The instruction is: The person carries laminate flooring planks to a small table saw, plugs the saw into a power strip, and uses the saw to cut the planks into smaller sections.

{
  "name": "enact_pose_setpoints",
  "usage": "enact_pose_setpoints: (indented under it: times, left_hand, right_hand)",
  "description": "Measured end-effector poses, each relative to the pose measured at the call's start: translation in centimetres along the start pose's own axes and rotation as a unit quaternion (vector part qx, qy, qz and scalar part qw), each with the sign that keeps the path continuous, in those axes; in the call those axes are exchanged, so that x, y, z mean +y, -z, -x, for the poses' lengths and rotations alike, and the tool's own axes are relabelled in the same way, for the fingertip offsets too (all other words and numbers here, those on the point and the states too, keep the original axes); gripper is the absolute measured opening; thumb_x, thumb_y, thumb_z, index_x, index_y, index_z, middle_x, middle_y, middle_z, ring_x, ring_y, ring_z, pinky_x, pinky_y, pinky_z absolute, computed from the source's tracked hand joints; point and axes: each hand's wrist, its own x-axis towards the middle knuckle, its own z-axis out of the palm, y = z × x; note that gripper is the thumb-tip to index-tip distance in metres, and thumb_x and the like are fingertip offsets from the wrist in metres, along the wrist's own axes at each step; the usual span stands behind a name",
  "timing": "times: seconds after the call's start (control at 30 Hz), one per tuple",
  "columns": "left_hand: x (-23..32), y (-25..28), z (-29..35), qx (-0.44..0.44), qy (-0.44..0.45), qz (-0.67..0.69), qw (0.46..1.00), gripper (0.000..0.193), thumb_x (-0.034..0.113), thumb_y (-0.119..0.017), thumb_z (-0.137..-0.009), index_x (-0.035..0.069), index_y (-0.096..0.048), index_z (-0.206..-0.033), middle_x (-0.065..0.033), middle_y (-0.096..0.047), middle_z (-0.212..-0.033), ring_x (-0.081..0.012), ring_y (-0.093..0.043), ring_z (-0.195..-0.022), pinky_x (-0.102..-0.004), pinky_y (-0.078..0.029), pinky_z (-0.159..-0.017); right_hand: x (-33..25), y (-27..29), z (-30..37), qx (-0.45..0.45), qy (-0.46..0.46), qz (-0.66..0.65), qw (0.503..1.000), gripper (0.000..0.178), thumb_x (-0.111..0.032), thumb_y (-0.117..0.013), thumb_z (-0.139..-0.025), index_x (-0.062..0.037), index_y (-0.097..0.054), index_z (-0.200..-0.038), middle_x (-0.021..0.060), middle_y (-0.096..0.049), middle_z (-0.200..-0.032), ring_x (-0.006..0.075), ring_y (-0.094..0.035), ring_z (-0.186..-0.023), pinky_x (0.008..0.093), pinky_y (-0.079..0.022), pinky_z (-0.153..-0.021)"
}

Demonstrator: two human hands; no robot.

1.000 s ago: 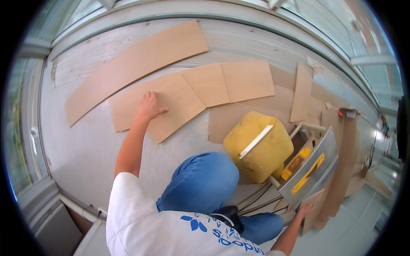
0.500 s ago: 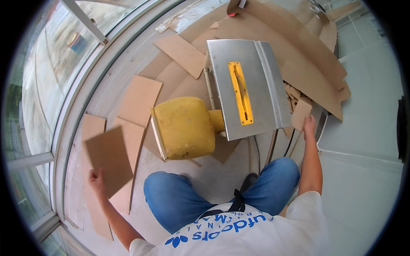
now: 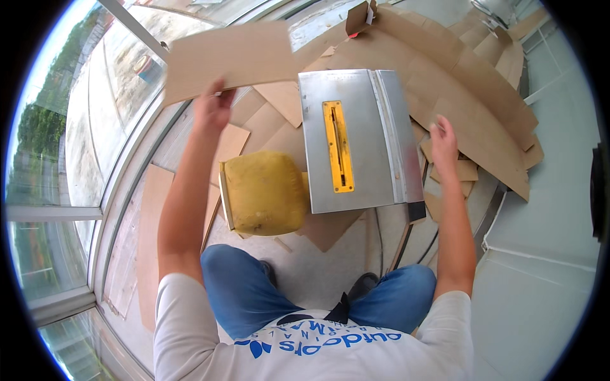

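My left hand [image 3: 215, 109] grips the lower edge of a thin brown board [image 3: 229, 60], raised at the upper left. My right hand [image 3: 446, 141] is empty, its fingers apart, just right of a table saw's metal top [image 3: 359, 152]. A yellow slotted insert [image 3: 338, 146] is set into that top. Against the saw's left side is a rounded yellow body [image 3: 264, 192]. Below my right hand lie several small brown offcuts [image 3: 467, 171], partly hidden by my forearm.
Large cardboard sheets [image 3: 438, 82] cover the floor at the far right. Brown boards [image 3: 152, 222] lie on the left, along a glass window wall [image 3: 47, 165]. A dark cable [image 3: 381, 235] runs below the saw. Pale grey panels [image 3: 540, 286] stretch along the right.
My left hand has carried the board up and to the right, from the lower left. My right hand has let go of a small brown offcut and moved up and left.
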Motion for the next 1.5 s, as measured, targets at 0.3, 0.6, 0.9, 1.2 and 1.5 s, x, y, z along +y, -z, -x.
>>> enact_pose_setpoints:
  times: [0.3,0.6,0.9,1.2,1.5]
  left_hand:
    - [-18.3,-0.6,1.0,0.092,0.141,0.020,0.986,0.025,0.008,-0.066,-0.089,0.007,-0.056,-0.112,-0.0080,-0.061,-0.101,-0.0202,-0.059,-0.089,-0.0281,-0.051,-0.079]
    - [-18.6,-4.0,5.5,0.076,0.173,0.056,0.980,0.030,0.010,-0.060,-0.093,-0.007,-0.053,-0.117,-0.0175,-0.061,-0.113,-0.0287,-0.062,-0.099,-0.0407,-0.055,-0.087]
    - [-17.6,-3.6,7.0,0.115,0.123,0.045,0.985,0.026,-0.002,-0.064,-0.086,-0.008,-0.056,-0.110,-0.0166,-0.062,-0.106,-0.0268,-0.065,-0.092,-0.0380,-0.056,-0.079]
    - [-18.5,-5.5,8.2,0.160,0.000,0.025,0.987,0.013,-0.001,-0.065,-0.085,-0.006,-0.060,-0.096,-0.0115,-0.065,-0.091,-0.0199,-0.063,-0.074,-0.0317,-0.050,-0.062]
    - [-18.1,-4.8,8.4,0.127,0.053,0.013,0.990,0.021,-0.002,-0.063,-0.087,-0.004,-0.055,-0.107,-0.0136,-0.064,-0.103,-0.0250,-0.066,-0.087,-0.0360,-0.058,-0.073]
  right_hand:
    - [-5.8,-12.8,-6.2,-0.121,0.125,-0.110,0.979,0.037,-0.025,-0.053,-0.095,-0.0023,-0.058,-0.123,0.0153,-0.063,-0.118,0.0257,-0.058,-0.111,0.0331,-0.043,-0.097]
    - [-4.6,-18.7,-5.8,-0.068,0.288,0.276,0.915,0.045,-0.030,-0.044,-0.094,-0.0061,-0.050,-0.132,0.0237,-0.040,-0.143,0.0387,-0.038,-0.132,0.0457,-0.029,-0.111]
    - [-4.0,-17.5,-3.3,-0.091,0.282,0.259,0.919,0.044,-0.027,-0.041,-0.095,-0.0054,-0.047,-0.133,0.0231,-0.044,-0.140,0.0371,-0.037,-0.133,0.0443,-0.027,-0.112]
    - [-2.8,-17.8,-3.9,-0.080,0.282,0.260,0.920,0.044,-0.026,-0.040,-0.095,-0.0066,-0.047,-0.134,0.0204,-0.043,-0.142,0.0347,-0.036,-0.134,0.0423,-0.026,-0.113]
    - [-3.1,-17.5,-3.5,-0.090,0.259,0.261,0.925,0.044,-0.030,-0.038,-0.096,-0.0102,-0.049,-0.134,0.0182,-0.042,-0.144,0.0332,-0.035,-0.135,0.0411,-0.026,-0.113]
